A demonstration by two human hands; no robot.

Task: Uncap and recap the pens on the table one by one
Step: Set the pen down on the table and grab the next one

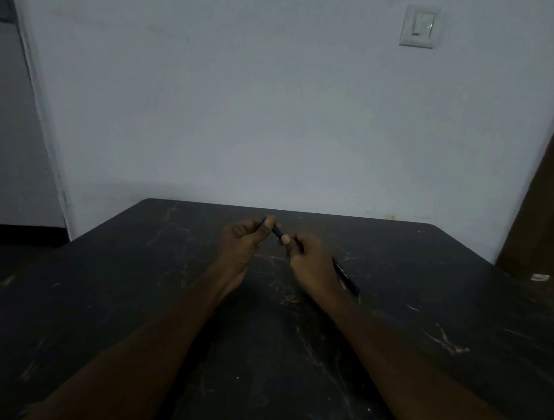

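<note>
Above the tabletop [106, 297] the left hand [241, 240] pinches the cap [276, 231] and the right hand [311, 262] pinches the pen [345, 276], so they can pull apart or join.

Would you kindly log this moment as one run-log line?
left hand: grips pen cap end | right hand: grips barrel | cap: seam unclear | table: dark
</note>
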